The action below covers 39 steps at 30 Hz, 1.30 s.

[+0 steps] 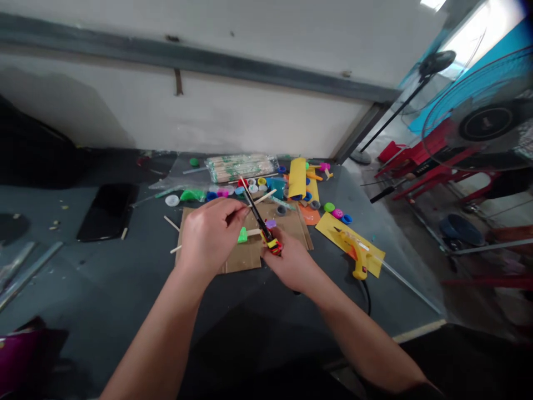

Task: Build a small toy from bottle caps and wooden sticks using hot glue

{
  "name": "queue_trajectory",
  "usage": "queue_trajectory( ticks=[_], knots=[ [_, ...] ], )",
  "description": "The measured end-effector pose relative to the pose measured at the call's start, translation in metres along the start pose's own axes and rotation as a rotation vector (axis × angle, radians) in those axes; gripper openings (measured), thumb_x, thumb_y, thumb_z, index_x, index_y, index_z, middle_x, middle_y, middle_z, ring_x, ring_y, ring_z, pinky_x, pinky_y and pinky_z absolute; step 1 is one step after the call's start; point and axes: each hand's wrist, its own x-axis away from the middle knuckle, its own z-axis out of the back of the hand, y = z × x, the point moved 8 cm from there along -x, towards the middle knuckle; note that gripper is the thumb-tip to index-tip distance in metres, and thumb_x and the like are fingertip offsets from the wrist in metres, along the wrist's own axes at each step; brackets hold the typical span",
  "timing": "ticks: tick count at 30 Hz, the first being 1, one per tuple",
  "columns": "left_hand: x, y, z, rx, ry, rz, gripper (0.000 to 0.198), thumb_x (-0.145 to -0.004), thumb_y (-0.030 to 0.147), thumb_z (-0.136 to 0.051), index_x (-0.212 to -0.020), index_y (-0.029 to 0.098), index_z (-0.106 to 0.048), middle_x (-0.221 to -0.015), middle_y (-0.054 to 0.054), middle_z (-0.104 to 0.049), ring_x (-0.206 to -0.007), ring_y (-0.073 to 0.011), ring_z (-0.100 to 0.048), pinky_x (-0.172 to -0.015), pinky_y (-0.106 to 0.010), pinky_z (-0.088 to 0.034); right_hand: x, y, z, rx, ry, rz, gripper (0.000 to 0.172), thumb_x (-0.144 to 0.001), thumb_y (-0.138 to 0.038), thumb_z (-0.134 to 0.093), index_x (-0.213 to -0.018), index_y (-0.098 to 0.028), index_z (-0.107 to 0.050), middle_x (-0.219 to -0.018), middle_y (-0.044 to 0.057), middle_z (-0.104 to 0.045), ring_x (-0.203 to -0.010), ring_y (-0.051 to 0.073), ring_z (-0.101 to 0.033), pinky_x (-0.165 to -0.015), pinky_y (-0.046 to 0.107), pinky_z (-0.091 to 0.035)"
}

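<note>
My left hand (210,233) is closed in a pinch on a thin wooden stick (262,198) that slants up to the right. My right hand (291,261) grips a utility knife (266,230) with a yellow and red handle; its dark blade points up and left and crosses the stick. Both hands hover over a sheet of brown cardboard (250,250) on the grey table (104,278). A small green piece (242,235) lies on the cardboard between my hands.
A yellow glue gun (357,256) rests on yellow paper at the right, its cable running off the front edge. Several coloured bottle caps (258,186), a yellow paper roll (297,178) and a bag of wooden sticks (241,166) lie behind. A black phone (107,211) lies left. Fans and red chairs stand right.
</note>
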Motion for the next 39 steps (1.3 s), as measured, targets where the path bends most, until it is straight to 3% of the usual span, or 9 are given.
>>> queue_trajectory(
  ticks=[5,14,20,28,35,39],
  knots=[
    [-0.013,-0.006,0.005,-0.036,0.046,-0.014,0.014,-0.086,0.024,-0.059,-0.08,0.023,-0.071,-0.081,-0.001,-0.073,-0.075,-0.0175,-0.067,-0.065,-0.027,-0.047,-0.015,-0.009,-0.001,-0.145,-0.021,0.051,0.014,-0.079,-0.026,-0.053,-0.092,-0.021,-0.052,-0.081,0.003,-0.061,-0.074,0.019,-0.058,-0.067,0.029,-0.04],
    [-0.012,-0.009,-0.006,-0.062,0.058,-0.062,0.011,-0.085,0.02,-0.061,-0.081,0.023,-0.07,-0.081,-0.001,-0.072,-0.075,-0.018,-0.066,-0.064,-0.029,-0.047,-0.018,0.006,-0.018,-0.343,0.002,-0.008,0.013,-0.076,-0.023,-0.054,-0.089,-0.021,-0.052,-0.078,0.001,-0.059,-0.07,0.016,-0.054,-0.065,0.026,-0.041],
    [-0.013,-0.003,-0.006,-0.125,0.094,-0.138,0.013,-0.088,0.021,-0.059,-0.082,0.023,-0.07,-0.079,-0.002,-0.072,-0.076,-0.0188,-0.065,-0.068,-0.03,-0.048,-0.022,0.007,-0.02,-0.322,0.017,-0.009,0.012,-0.076,-0.022,-0.054,-0.088,-0.021,-0.051,-0.075,-0.001,-0.055,-0.068,0.015,-0.051,-0.063,0.026,-0.04],
    [-0.012,0.006,-0.004,-0.157,0.042,-0.16,0.016,-0.091,0.021,-0.053,-0.084,0.021,-0.068,-0.081,-0.004,-0.07,-0.08,-0.02,-0.064,-0.073,-0.032,-0.049,-0.02,0.008,-0.019,-0.255,0.054,0.007,0.015,-0.077,-0.018,-0.054,-0.092,-0.021,-0.052,-0.077,0.001,-0.057,-0.067,0.016,-0.055,-0.062,0.026,-0.041],
    [-0.013,0.005,-0.007,-0.156,0.012,-0.124,0.014,-0.09,0.02,-0.053,-0.085,0.02,-0.067,-0.082,-0.004,-0.07,-0.081,-0.0196,-0.064,-0.068,-0.03,-0.045,-0.017,0.007,-0.011,-0.119,0.037,-0.044,0.017,-0.079,-0.023,-0.055,-0.095,-0.021,-0.053,-0.076,0.003,-0.06,-0.067,0.019,-0.056,-0.062,0.029,-0.038],
    [-0.015,-0.002,-0.014,-0.185,-0.108,-0.057,0.019,-0.092,0.023,-0.051,-0.081,0.02,-0.066,-0.074,-0.003,-0.069,-0.069,-0.0183,-0.064,-0.056,-0.029,-0.039,-0.017,0.007,-0.009,-0.101,0.067,-0.054,0.019,-0.078,-0.024,-0.055,-0.097,-0.021,-0.052,-0.079,0.003,-0.06,-0.069,0.019,-0.055,-0.062,0.029,-0.036]
  ],
)
